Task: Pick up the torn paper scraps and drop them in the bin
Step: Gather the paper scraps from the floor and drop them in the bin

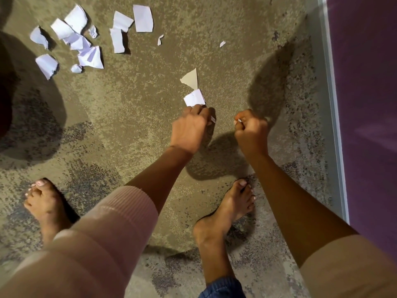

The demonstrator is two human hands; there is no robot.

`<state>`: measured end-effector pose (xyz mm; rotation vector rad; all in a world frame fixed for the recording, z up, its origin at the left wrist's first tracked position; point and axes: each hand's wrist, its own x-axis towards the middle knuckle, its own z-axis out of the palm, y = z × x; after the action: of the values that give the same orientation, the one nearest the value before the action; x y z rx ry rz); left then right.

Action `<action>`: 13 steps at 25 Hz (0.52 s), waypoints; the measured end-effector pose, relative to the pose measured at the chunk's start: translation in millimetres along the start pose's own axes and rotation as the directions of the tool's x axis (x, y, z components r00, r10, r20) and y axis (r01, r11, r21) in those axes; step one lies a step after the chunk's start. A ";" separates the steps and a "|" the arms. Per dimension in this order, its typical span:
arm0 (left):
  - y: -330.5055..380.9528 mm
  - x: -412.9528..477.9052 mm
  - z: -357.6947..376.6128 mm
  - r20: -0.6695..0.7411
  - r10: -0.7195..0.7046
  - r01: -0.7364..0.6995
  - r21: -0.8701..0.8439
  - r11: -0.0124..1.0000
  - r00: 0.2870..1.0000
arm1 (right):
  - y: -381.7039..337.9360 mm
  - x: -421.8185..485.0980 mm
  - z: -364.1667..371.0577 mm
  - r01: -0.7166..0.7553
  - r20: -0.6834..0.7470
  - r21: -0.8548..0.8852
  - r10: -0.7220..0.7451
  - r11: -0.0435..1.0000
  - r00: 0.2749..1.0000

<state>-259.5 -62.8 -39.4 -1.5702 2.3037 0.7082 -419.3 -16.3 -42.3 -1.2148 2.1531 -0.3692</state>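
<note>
Torn white paper scraps (73, 37) on mottled concrete floor (139, 100)

Left hand (190, 127) pinches a folded scrap (194, 97); right hand (250, 130) fisted around a sliver (238, 120).

A mottled tan carpet (137, 108) with dark worn patches covers the floor. A cluster of torn white paper scraps (79, 39) lies on it at the upper left, some overlapping. Two tiny scraps (160, 39) lie apart to their right. A beige triangular scrap (190, 79) lies nearer the middle. Two bare feet (227, 209) stand on the carpet.
</note>
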 end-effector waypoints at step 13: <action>-9.6 10.1 -17.1 0.035 0.204 -0.205 0.051 0.977 0.978 | -49.2 39.1 16.1 -0.022 0.088 -0.062 0.027 0.998 0.996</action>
<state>-253.6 -82.7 -32.1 -1.3027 2.4646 0.7036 -390.9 -74.6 -44.0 -1.2144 2.1143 -0.2365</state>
